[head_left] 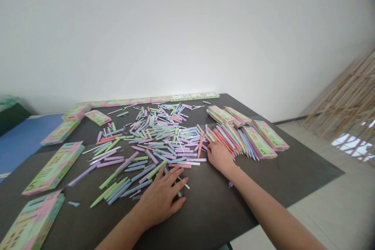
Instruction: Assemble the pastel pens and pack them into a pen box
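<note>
Both hands lie open, gripping nothing, on the dark counter [287, 175]. The left hand [161, 199], fingers spread, rests on a loose heap of pastel pens [158, 140]; the right hand [219, 157] sits at its edge, just beside a fanned row of pens [230, 142] and green-pink boxes [259, 142].

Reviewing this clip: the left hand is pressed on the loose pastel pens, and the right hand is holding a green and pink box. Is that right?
No: in the head view the right hand holds no box; it lies open on the table, fingertips against the loose pastel pens. The left hand is pressed on those pens, as you said.
</note>
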`<state>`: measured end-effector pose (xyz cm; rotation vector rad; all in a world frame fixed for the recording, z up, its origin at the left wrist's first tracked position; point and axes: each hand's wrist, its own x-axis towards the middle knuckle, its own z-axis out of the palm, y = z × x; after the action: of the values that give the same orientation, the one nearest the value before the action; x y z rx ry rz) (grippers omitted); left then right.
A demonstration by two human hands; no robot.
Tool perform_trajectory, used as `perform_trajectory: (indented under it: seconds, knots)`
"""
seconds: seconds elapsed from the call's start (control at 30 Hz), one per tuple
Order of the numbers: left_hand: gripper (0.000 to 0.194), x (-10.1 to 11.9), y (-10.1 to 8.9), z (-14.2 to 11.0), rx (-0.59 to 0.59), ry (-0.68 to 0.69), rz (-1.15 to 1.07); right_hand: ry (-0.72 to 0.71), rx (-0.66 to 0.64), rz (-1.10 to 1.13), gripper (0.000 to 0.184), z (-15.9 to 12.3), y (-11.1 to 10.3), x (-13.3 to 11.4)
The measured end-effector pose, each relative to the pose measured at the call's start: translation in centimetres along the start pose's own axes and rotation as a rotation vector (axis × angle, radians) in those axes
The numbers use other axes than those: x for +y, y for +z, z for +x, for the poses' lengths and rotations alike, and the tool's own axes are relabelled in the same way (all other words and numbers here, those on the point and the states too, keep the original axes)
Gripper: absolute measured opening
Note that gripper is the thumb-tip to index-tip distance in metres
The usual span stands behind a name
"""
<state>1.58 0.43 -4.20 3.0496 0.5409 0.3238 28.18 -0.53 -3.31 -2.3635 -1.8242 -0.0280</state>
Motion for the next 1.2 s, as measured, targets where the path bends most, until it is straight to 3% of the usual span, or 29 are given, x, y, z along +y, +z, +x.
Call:
perform_trajectory:
  seconds: [0.43, 0.67, 0.93, 1.2]
  knots:
    - [0.048, 0.2, -0.1, 0.0, -0.014, -0.016, -0.001, -0.049, -0.104, 0.194, 0.017, -0.1, 0.0, -2.6]
    - [0.047, 0.2, -0.1, -0.1, 0.0, -0.029, -0.014, -0.081, -0.119, 0.242, 0.023, 0.1, 0.1, -4.2]
    - [0.048, 0.3, -0.1, -0.1, -0.039, -0.042, -0.01, 0.021, -0.113, 0.189, 0.039, 2.2, 0.3, -5.2]
    - [0.047, 0.2, 0.1, -0.1, -0.003, -0.033, -0.014, 0.035, -0.128, 0.1, 0.034, 3.5, -0.3, -5.1]
